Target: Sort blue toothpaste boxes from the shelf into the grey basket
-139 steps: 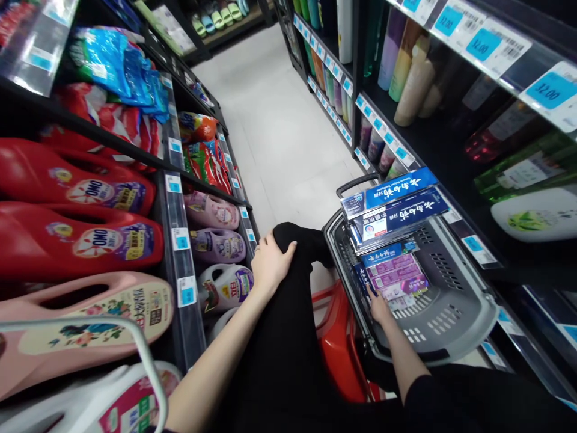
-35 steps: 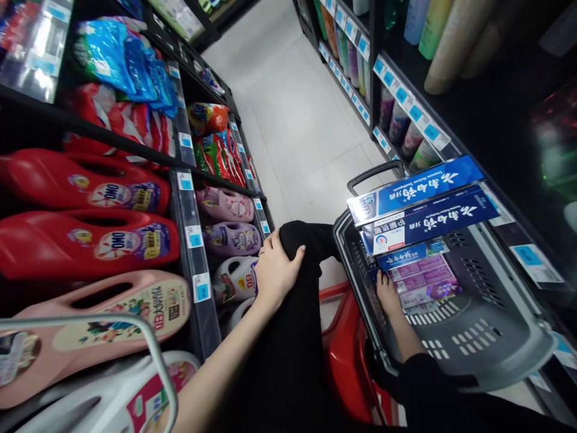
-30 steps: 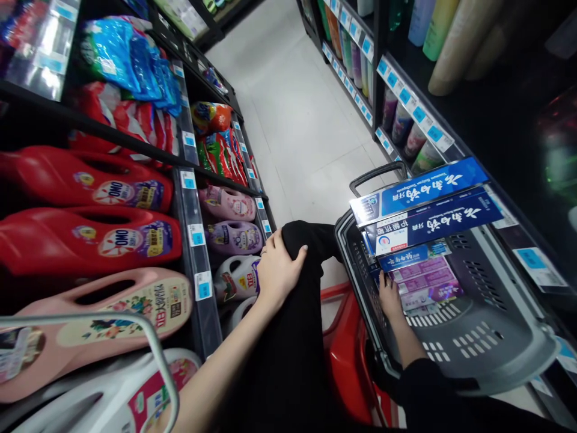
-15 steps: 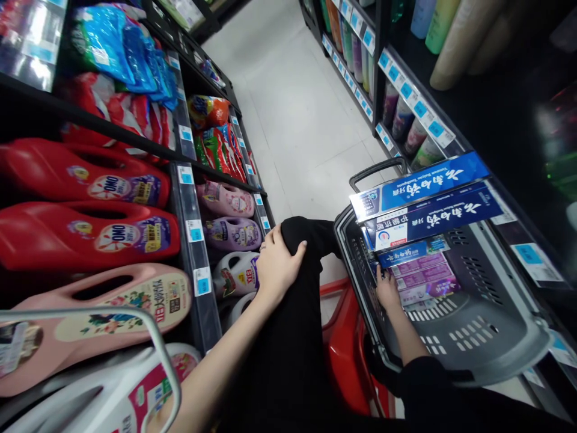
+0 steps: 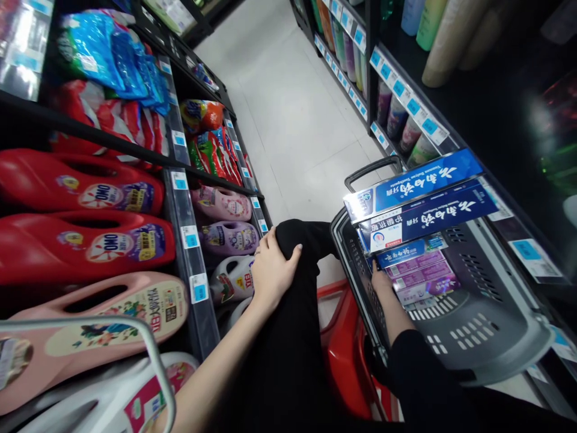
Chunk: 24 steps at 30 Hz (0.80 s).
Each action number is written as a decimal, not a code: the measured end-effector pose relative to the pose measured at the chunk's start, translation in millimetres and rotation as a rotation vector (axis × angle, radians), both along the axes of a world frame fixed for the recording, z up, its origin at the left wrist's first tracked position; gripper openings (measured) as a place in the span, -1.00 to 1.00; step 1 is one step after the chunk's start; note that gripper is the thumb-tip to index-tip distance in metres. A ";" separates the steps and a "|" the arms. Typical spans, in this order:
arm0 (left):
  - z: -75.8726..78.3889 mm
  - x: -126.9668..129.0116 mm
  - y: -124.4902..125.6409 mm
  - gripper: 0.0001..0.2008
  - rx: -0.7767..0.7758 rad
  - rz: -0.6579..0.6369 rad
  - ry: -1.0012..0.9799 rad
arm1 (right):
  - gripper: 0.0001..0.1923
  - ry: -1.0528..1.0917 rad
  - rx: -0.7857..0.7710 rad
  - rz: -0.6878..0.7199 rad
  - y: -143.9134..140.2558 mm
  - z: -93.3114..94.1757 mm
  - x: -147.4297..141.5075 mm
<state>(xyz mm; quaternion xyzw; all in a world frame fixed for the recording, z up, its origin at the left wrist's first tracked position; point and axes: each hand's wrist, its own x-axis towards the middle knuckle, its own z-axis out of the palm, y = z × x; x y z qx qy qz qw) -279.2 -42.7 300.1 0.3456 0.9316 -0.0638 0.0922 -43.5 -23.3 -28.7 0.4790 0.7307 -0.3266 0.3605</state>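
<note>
My left hand [image 5: 274, 267] lies over the black-clad knee [image 5: 293, 237], fingers laid flat and thumb spread, holding nothing. Inside the grey shopping basket [image 5: 509, 313], my right hand [image 5: 381, 281] reaches beneath the blue toothpaste boxes. Its fingers are mostly hidden there, so their grip does not show. Above it, a bright blue toothpaste box [image 5: 415, 183] and a dark blue toothpaste box [image 5: 433, 211] lie across the basket's far end. Lower in the basket are a smaller blue box [image 5: 406, 254] and several purple boxes [image 5: 421, 273], just right of my right hand.
Shelves on the left hold red detergent bottles [image 5: 85, 246], a pink detergent bottle [image 5: 112, 319] and blue bags [image 5: 103, 54]. Right-hand shelves carry upright bottles [image 5: 433, 27]. A red plastic item [image 5: 340, 349] stands under the basket's left side. Pale floor tiles [image 5: 297, 120] run between the shelves.
My right hand has moved forward and slightly left, its fingers slipping under the blue boxes. My left hand stays on the knee. The view has shifted slightly.
</note>
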 end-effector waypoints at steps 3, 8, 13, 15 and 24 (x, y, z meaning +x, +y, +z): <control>0.5 -1.1 1.7 -0.31 -0.002 0.004 0.009 | -0.27 0.007 -0.031 -0.010 1.1 -0.6 5.6; 0.7 -1.7 3.8 -0.31 0.000 0.014 -0.001 | -0.30 -0.001 -0.028 0.016 -14.4 5.9 24.1; -0.7 -1.8 2.2 -0.31 0.001 0.023 0.004 | -0.32 0.000 -0.027 0.027 -19.6 0.7 22.4; -1.1 -1.9 1.7 -0.31 0.008 0.018 0.009 | -0.33 0.003 -0.017 0.026 -19.6 -0.4 20.3; -1.1 -0.6 3.6 -0.30 -0.001 -0.009 0.037 | -0.48 0.037 0.033 -0.039 -57.4 18.2 58.2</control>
